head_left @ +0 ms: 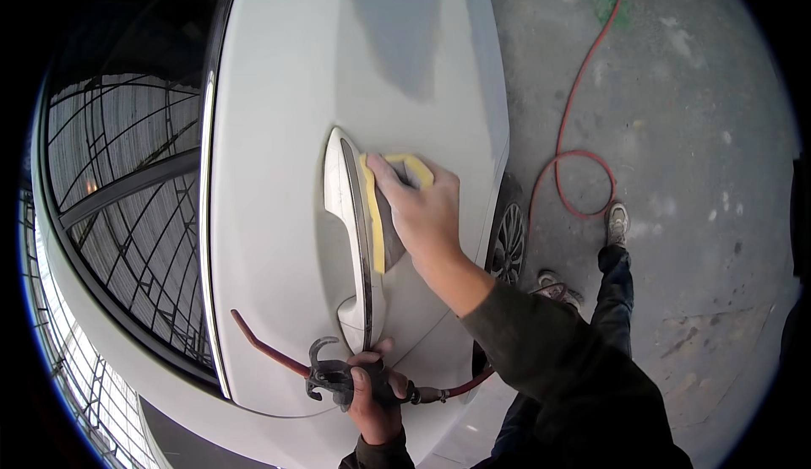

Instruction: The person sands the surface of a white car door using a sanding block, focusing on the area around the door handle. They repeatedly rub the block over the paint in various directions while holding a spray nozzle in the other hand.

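The right hand [427,211] presses a yellow sponge [378,216] flat into the recess behind the white car door handle [351,233], while below it the left hand [372,397] grips an air blow gun [334,376]; best kept aimed just ahead of the sponge

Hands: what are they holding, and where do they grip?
The right hand presses a yellow sponge from its back. The left hand grips an air gun by its handle.

Stained grey concrete floor [701,114], looped red hose [568,123].
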The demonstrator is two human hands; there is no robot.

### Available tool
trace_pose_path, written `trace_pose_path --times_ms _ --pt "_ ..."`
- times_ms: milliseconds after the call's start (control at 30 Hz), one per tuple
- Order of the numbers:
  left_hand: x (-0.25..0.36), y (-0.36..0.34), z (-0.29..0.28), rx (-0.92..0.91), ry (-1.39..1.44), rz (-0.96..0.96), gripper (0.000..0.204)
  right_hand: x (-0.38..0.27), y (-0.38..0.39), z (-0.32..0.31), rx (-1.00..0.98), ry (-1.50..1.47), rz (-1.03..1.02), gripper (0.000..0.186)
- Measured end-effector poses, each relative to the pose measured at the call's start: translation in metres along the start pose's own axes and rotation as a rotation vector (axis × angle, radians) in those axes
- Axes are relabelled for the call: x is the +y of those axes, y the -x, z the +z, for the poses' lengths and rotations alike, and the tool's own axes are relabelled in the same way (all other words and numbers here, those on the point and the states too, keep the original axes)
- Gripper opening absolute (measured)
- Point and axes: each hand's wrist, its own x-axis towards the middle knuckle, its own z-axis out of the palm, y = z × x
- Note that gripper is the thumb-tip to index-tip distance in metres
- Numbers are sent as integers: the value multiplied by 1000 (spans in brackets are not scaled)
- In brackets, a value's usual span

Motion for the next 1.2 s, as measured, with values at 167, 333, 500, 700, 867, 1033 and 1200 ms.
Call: trace_pose_path --times_ms 167,333,500,700,867,1033,1200 --pt "2 4 0 41 -10 -3 39 5 19 -2 -30 -5 66 27" --pt "1 0 3 80 76 -5 40 7 14 -4 -27 -21 27 26" --pt "2 1 4 71 -20 22 38 -1 1 -1 -46 -28 54 27" --pt "3 3 6 122 71 6 38 5 6 -5 -98 22 51 28" --pt "0 2 9 125 38 21 36 13 24 -16 -108 119 3 29" --pt "-3 3 4 132 40 10 34 35 58 -52 -205 85 143 31" --pt "-9 8 -4 115 75 27 34 20 49 -31 -181 -57 127 33"
